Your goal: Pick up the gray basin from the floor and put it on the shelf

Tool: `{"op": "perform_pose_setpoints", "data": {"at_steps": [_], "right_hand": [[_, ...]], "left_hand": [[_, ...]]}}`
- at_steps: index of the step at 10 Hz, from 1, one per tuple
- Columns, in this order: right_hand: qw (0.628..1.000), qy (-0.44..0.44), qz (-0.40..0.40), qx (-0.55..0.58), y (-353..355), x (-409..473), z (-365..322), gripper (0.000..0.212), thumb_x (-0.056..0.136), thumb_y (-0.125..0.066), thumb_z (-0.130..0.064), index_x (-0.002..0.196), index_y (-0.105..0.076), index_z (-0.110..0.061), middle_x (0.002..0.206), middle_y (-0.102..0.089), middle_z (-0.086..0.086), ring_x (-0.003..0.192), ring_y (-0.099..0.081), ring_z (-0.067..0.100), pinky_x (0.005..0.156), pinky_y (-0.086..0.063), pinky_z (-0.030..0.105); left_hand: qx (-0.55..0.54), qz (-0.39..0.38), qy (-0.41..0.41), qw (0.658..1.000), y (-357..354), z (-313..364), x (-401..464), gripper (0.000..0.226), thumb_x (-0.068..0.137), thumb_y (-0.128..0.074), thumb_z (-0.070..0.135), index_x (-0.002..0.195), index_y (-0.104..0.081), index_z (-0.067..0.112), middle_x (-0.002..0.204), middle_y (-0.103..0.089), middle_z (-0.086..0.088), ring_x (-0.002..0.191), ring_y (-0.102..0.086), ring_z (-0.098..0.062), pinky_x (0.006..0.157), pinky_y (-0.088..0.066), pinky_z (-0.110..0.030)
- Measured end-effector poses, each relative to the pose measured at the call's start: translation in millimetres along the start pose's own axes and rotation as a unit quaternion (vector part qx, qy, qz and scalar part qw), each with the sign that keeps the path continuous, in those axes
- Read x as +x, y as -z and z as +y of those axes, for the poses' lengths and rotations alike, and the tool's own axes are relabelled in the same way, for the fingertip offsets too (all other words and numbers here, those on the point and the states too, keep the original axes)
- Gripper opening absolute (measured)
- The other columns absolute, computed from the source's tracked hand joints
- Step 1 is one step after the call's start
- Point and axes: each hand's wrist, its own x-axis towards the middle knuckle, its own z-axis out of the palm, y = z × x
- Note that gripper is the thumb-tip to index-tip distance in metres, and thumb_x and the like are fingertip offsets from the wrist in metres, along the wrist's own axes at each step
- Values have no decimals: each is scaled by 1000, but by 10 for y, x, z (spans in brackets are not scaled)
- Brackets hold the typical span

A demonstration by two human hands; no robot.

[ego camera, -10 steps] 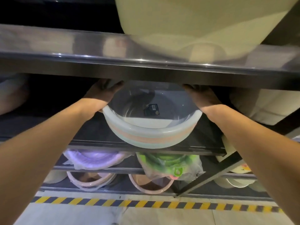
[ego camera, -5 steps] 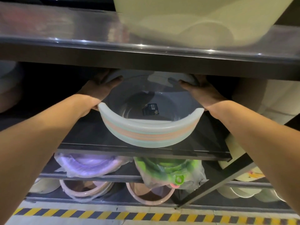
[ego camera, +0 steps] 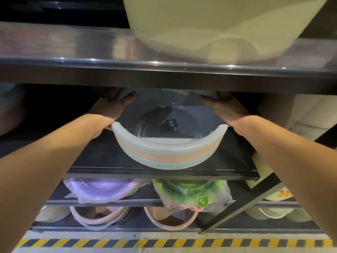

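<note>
While both hands, left [ego camera: 111, 106] and right [ego camera: 223, 108], grip the gray basin [ego camera: 169, 143] by its rim, its near edge overhangs the shelf [ego camera: 127, 172]; early release risks tipping.

The gray basin [ego camera: 169, 125] at the centre of the frame looks like smooth plastic, its inner wall translucent with a soft sheen and its rolled rim paler and matt; a small dark paper-like label [ego camera: 169, 125] sticks to its inside. Beneath it nest more plastic basins [ego camera: 164, 157] in matt peach and pale green. The shelf [ego camera: 164, 171] under them is dark metal with a dull, smooth finish, while the upper shelf [ego camera: 73, 50] across the top of the frame is glossy, throwing blurred reflections. On it stands a cream tub [ego camera: 200, 21] of smooth satin plastic. Lower down, purple basins [ego camera: 102, 189] and green basins [ego camera: 189, 190] lie in thin, crinkled, shiny clear film.
</note>
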Motion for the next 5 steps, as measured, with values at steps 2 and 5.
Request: {"op": "perform_pose_setpoints", "data": {"at_steps": [2, 5], "right_hand": [[999, -45, 10, 13, 138, -262, -187, 40, 97, -68, -57, 128, -68, -32, 128, -65, -7, 107, -61, 20, 99, -51, 37], [988, -140, -63, -13, 521, -1390, -558, 97, 92, -67, -67, 163, -37, -8, 155, -53, 3, 131, -58, 25, 91, -39, 30]], "left_hand": [[-8, -9, 85, 996, 78, 107, -161, 75, 78, -60, 80, 139, -61, 35, 127, -70, 1, 101, -71, -24, 75, -62, -39], [51, -72, 130, 988, 788, 178, -937, 97, 70, -50, 89, 148, -53, 31, 144, -60, -1, 128, -56, -26, 109, -42, -45]]}}
